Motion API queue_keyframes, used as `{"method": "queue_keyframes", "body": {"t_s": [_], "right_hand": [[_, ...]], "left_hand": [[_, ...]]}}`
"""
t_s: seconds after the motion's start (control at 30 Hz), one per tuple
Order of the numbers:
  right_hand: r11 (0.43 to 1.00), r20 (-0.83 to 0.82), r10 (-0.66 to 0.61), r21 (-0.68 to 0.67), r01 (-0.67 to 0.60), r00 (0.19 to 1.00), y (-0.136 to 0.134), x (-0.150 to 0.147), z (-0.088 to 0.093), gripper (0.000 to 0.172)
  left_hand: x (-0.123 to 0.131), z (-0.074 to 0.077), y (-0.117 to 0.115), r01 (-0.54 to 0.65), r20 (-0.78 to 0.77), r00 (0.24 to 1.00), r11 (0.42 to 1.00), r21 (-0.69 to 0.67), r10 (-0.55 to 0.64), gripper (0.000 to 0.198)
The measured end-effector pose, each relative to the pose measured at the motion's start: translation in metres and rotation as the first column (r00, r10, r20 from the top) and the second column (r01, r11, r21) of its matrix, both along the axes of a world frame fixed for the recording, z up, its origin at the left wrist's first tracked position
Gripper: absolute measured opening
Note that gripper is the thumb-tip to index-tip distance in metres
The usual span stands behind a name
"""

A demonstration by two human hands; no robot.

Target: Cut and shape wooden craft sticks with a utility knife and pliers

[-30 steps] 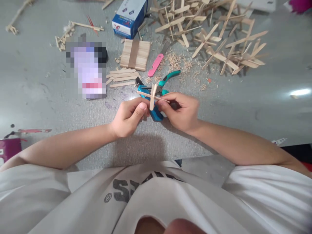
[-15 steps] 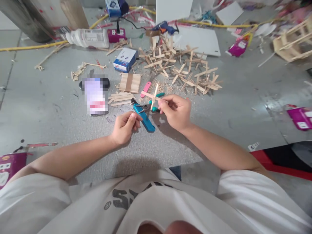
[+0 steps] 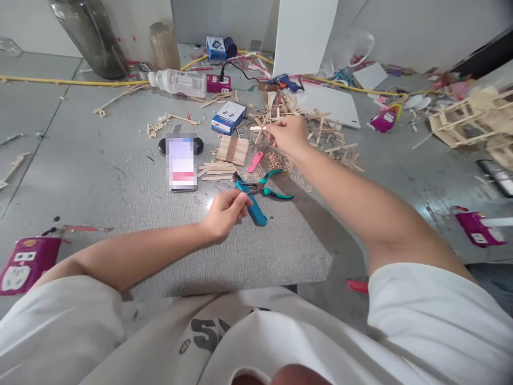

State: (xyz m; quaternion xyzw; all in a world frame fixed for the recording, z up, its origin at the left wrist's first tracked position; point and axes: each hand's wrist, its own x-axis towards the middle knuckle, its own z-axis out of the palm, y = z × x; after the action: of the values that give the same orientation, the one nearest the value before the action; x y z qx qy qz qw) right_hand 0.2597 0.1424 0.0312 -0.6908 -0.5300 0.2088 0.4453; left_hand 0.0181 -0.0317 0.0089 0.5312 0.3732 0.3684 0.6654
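Over the left side of a heap of crossed sticks, my right hand pinches a cross of wooden craft sticks. The fingers hide part of it. My left hand is closed, thumb against fingers, low over the table; whatever it may hold is hidden. Beside its fingertips lies a blue utility knife. Pliers with teal handles rest with their jaws across the knife. Beyond them are a pink cutter, wood chips, loose sticks and a banded stick bundle.
A phone lies on the left. A blue and white box, a plastic bottle and a glue gun are farther back. A wooden stick structure stands at the right, and a yellow cable crosses the back.
My right hand has moved away from above the pliers to the stick heap, carrying the crossed craft sticks. My left hand stays closed near the knife. The camera view has tilted up.
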Motion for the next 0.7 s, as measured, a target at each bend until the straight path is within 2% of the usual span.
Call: {"method": "queue_keyframes", "body": {"t_s": [0.17,0.3,0.43,0.6,0.7], "right_hand": [[0.998,0.036,-0.053,-0.025,0.054,0.998,0.024,-0.010,-0.007,0.022],[0.997,0.174,-0.042,-0.057,0.053,0.984,0.029,-0.017,-0.007,0.023],[0.998,0.320,0.001,-0.065,0.021,0.947,0.023,-0.016,0.001,0.027],[1.000,0.357,-0.015,0.025,0.006,0.934,0.010,-0.008,0.008,0.019],[0.995,0.344,0.034,0.073,-0.063,0.939,-0.002,-0.005,0.009,0.015]], "left_hand": [[0.000,0.000,0.001,0.002,0.018,1.000,1.000,-0.005,-0.001,0.055],[0.000,0.000,0.003,0.003,0.029,1.000,1.000,-0.011,-0.003,0.053],[-0.001,0.000,0.005,-0.001,0.028,1.000,1.000,-0.010,0.001,0.054],[-0.001,0.002,0.005,-0.001,0.021,1.000,1.000,-0.014,0.001,0.054],[-0.001,0.003,0.005,-0.002,0.021,1.000,1.000,-0.023,0.003,0.055]]}}
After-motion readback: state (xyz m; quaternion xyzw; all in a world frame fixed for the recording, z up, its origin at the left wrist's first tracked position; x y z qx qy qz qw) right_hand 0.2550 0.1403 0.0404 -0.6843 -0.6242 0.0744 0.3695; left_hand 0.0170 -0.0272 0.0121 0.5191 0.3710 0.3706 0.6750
